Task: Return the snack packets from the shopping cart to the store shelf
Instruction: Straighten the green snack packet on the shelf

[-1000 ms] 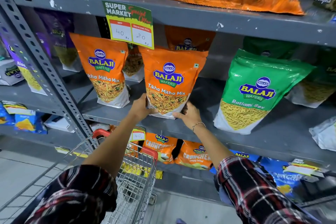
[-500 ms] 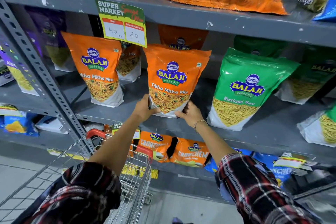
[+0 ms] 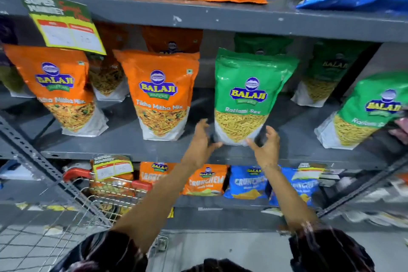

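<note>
A green Balaji Ratlami Sev packet (image 3: 249, 95) stands upright on the grey middle shelf (image 3: 132, 147). My left hand (image 3: 202, 137) grips its lower left corner and my right hand (image 3: 266, 144) grips its lower right corner, thumbs under the base. To its left stands an orange Tikha Mitha Mix packet (image 3: 161, 95), free of both hands. The wire shopping cart (image 3: 99, 207) with a red handle sits at lower left, below my left forearm. What it holds is blurred.
More orange packets (image 3: 59, 86) stand at the left and another green packet (image 3: 362, 112) at the right, where fingers of another hand (image 3: 400, 128) show at the frame edge. Crunchem packets (image 3: 205, 180) fill the shelf below. A price card (image 3: 66, 26) hangs from the upper shelf.
Both my hands let go of the orange Tikha Mitha Mix packet and moved right onto the green Ratlami Sev packet. The view shifted right and closer to the shelf.
</note>
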